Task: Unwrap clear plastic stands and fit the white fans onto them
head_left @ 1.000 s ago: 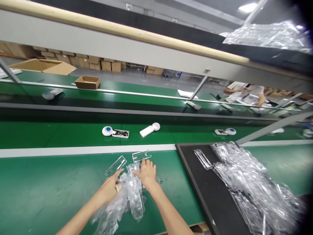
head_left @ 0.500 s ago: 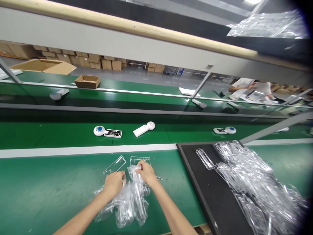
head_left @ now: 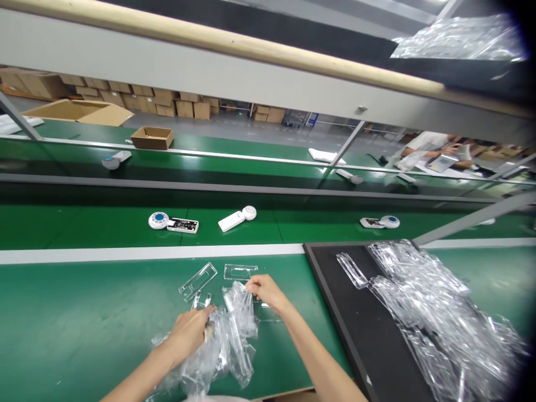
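Right hand [head_left: 264, 290] pinches a clear bag [head_left: 242, 306], long axis front-to-back; left hand [head_left: 188, 331] kinda hides its fingers, can't tell their grip.

Head-worn view, facing forward and down, left hand [head_left: 188, 331] and right hand [head_left: 267, 291] near; cardboard boxes [head_left: 184, 109] far off

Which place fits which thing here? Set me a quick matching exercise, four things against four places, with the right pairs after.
Things
1. Right hand
2. Black tray
3. Small cardboard box
4. Wooden pole

Places
A. On the far green surface
B. Across the upper part of the view
C. At the crumpled clear plastic, fingers touching it
D. Under the large clear plastic heap

Pairs: 1-C, 2-D, 3-A, 4-B
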Demonstrator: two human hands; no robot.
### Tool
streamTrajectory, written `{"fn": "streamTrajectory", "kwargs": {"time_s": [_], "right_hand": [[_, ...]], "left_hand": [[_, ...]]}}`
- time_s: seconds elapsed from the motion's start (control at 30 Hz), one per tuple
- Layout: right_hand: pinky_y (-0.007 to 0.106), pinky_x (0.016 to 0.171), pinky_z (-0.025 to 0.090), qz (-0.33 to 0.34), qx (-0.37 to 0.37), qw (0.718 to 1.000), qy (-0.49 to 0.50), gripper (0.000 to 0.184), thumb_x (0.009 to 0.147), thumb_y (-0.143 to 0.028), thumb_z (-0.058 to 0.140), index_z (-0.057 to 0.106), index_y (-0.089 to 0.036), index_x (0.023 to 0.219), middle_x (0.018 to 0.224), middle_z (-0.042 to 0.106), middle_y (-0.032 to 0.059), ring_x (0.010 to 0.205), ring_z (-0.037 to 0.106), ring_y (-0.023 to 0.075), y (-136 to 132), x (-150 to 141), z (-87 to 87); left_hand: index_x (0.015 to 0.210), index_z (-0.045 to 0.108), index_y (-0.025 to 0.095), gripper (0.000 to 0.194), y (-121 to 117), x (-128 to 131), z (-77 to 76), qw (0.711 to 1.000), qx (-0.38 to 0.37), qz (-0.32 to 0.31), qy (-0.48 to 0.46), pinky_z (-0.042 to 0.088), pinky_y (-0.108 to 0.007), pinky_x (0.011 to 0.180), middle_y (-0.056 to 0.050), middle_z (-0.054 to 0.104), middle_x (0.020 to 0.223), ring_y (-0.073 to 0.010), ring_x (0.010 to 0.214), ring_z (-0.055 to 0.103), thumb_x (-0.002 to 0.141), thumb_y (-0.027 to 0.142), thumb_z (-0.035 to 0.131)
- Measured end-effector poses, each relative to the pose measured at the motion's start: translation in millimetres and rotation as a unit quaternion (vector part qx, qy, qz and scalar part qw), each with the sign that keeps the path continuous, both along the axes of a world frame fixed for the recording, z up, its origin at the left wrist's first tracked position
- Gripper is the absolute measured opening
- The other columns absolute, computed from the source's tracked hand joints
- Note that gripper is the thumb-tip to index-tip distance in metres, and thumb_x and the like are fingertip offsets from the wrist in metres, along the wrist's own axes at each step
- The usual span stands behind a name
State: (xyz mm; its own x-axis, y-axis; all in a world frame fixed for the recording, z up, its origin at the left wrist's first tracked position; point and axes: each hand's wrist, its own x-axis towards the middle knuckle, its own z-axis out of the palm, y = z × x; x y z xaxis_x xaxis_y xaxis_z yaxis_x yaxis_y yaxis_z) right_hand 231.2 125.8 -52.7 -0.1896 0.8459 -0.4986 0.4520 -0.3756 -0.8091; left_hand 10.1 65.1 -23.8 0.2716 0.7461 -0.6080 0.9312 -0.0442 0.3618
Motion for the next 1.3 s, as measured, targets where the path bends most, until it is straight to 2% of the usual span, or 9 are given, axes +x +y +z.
{"fn": "streamTrajectory", "kwargs": {"time_s": [0.2,0.33,0.47,0.6,0.73,0.83,1.0,1.2,1.3], "right_hand": [[0.021,0.056,0.033,0.053,0.049,0.997,0.025,0.008,0.064,-0.014,0.054,0.056,-0.017,0.057,0.056,0.052,-0.0045,0.057,0.044,0.0097,-1,2,20.5],[0.021,0.053,0.032,0.075,0.057,0.994,0.061,0.007,0.070,-0.018,0.052,0.054,-0.018,0.064,0.056,0.048,-0.0056,0.053,0.041,0.0089,-1,3,43.4],[0.021,0.053,0.033,0.106,0.062,0.989,0.083,0.007,0.074,-0.017,0.050,0.055,-0.018,0.068,0.060,0.049,-0.0050,0.055,0.041,0.0091,-10,5,78.0],[0.022,0.060,0.036,0.140,0.165,0.976,0.019,0.010,0.076,-0.014,0.051,0.055,-0.019,0.068,0.073,0.051,-0.0027,0.065,0.046,0.0102,-28,0,113.3],[0.022,0.062,0.037,0.159,0.204,0.966,-0.009,0.013,0.078,-0.012,0.051,0.055,-0.020,0.069,0.076,0.051,-0.0036,0.067,0.047,0.0098,-40,-10,138.3],[0.021,0.060,0.036,0.132,0.204,0.970,0.003,0.013,0.081,-0.013,0.050,0.054,-0.021,0.070,0.072,0.053,-0.0048,0.064,0.046,0.0092,-42,-18,148.7],[0.021,0.059,0.037,0.064,0.197,0.977,0.050,0.011,0.080,-0.015,0.050,0.054,-0.020,0.071,0.068,0.054,-0.0048,0.062,0.048,0.0094,-50,-43,138.7],[0.022,0.054,0.042,-0.020,0.066,0.960,0.270,0.001,0.072,-0.019,0.055,0.056,-0.019,0.073,0.059,0.054,-0.0054,0.055,0.052,0.0099,-66,-88,102.2],[0.022,0.055,0.042,-0.022,0.055,0.951,0.304,0.003,0.070,-0.021,0.058,0.057,-0.019,0.070,0.059,0.054,-0.0052,0.055,0.051,0.0095,-61,-94,95.4]], "left_hand": [[0.099,0.062,0.017,0.033,6,12,-13.7,0.999,0.018,0.018,0.037,0.045,-0.037,0.073,-0.014,0.071,0.095,-0.0300,0.092,0.065,0.077,0.011,0.038],[0.097,0.060,0.017,0.028,6,11,-10.2,0.999,0.019,0.013,0.030,0.042,-0.034,0.071,-0.014,0.071,0.094,-0.0286,0.090,0.065,0.078,0.012,0.041],[0.091,0.055,0.023,0.019,-6,-1,22.2,0.998,0.039,0.028,-0.027,0.038,-0.028,0.065,-0.003,0.070,0.085,-0.0210,0.079,0.064,0.083,0.019,0.039],[0.086,0.048,0.026,0.013,-18,-22,65.7,0.988,0.089,0.067,-0.104,0.034,-0.026,0.059,0.001,0.065,0.072,-0.0172,0.062,0.056,0.083,0.021,0.035],[0.086,0.048,0.027,0.019,-22,-41,94.5,0.986,0.132,0.060,-0.078,0.031,-0.027,0.056,0.001,0.062,0.073,-0.0171,0.056,0.051,0.076,0.017,0.035],[0.084,0.051,0.028,0.026,-23,-47,112.5,0.982,0.169,0.036,-0.073,0.031,-0.027,0.054,0.000,0.059,0.075,-0.0161,0.053,0.049,0.067,0.014,0.037],[0.081,0.055,0.027,0.021,-30,-50,126.7,0.963,0.231,0.073,-0.119,0.040,-0.026,0.057,-0.003,0.061,0.104,-0.0185,0.068,0.058,0.071,0.019,0.038],[0.084,0.058,0.028,0.022,-30,-54,97.7,0.973,0.178,0.060,-0.136,0.045,-0.026,0.064,-0.004,0.062,0.111,-0.0208,0.078,0.062,0.070,0.022,0.042],[0.087,0.058,0.027,0.023,-27,-56,91.8,0.972,0.172,0.069,-0.143,0.046,-0.027,0.068,-0.005,0.065,0.102,-0.0215,0.080,0.062,0.071,0.021,0.042]]}}
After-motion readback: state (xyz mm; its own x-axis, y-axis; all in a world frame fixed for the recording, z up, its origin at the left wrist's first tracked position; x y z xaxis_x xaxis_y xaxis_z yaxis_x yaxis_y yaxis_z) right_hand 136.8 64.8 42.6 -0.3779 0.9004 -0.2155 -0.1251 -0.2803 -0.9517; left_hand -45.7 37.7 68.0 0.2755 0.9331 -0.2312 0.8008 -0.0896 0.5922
